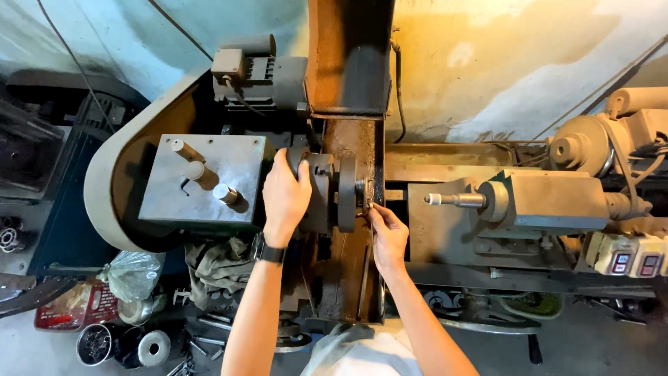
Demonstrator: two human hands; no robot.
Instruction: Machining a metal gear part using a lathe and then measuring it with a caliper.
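Left hand is closed around the rear of the lathe chuck, palm wrapped over its rim. Right hand is pinched at the chuck face, fingertips on a small workpiece seated in the chuck; the part is too small to identify further.

Hazards noted:
- Both hands are on the rotating assembly. Should the spindle be powered, either hand would be drawn in. The motor sits above the left hand; the switch boxes lie far right of the right hand, out of easy reach.
- A wristwatch on the left wrist is a snag point.
- The tailstock centre points toward the right hand; a slip could drive the knuckles against it.
- A loosely seated workpiece could fall to the bed or be thrown on start-up.
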